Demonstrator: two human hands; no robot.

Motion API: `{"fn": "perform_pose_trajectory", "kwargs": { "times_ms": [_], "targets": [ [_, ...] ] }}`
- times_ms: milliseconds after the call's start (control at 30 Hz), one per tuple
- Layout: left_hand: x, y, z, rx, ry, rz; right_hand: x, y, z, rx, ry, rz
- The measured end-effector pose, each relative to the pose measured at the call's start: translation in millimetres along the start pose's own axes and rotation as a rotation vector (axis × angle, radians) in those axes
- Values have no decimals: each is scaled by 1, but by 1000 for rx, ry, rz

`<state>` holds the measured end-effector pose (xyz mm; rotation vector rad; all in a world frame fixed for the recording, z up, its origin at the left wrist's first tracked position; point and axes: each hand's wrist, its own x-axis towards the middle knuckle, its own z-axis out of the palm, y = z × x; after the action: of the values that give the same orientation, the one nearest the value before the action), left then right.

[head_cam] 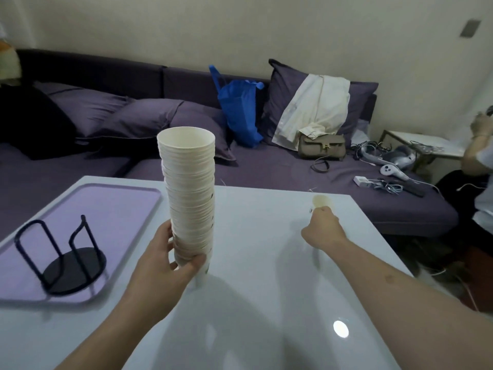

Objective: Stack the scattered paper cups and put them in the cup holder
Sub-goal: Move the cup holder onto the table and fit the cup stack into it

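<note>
Ribbed paper stack (190, 193); wire holder (64, 259)

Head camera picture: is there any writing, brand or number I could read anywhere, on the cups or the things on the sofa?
No text can be read.
Stack of cups: greenish print at the bottom, hidden by the left hand.
Single cup gripped by the right hand: small dark mark, blurred.
Small white box on the sofa: too small to tell.
</note>
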<state>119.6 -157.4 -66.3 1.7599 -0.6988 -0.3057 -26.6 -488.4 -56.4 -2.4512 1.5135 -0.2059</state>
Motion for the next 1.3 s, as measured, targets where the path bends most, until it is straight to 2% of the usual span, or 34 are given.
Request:
{"fn": "perform_pose_trajectory", "kwargs": {
  "times_ms": [100, 267, 467, 600, 767, 900, 967, 1100, 1300],
  "targets": [
    [0, 0, 3, -8, -2, 8, -10, -1, 5, 69, 100, -87],
    [-8, 10, 3, -13, -17, 0, -46, -32, -3, 332, 386, -392],
    [-15, 29, -9, -15, -22, 36, -96, -102, -75, 608, 630, -644],
    [-21, 44, -22, -18, -12, 89, -123, -143, -125, 777, 712, -743],
    [-28, 56, -32, -28, -8, 119, -140, -174, -154, 772, 724, -885],
    [-33, 62, -39, -35, -18, 138, -144, -187, -150, 531, 669, -1009],
    [-34, 64, -41, -33, -19, 147, -147, -187, -143, 405, 577, -1059],
    [-34, 68, -42, -28, -23, 167, -153, -184, -138, 246, 444, -1080],
    [-32, 67, -43, -35, -40, 155, -158, -187, -143, 178, 435, -1079]
  ]
}}
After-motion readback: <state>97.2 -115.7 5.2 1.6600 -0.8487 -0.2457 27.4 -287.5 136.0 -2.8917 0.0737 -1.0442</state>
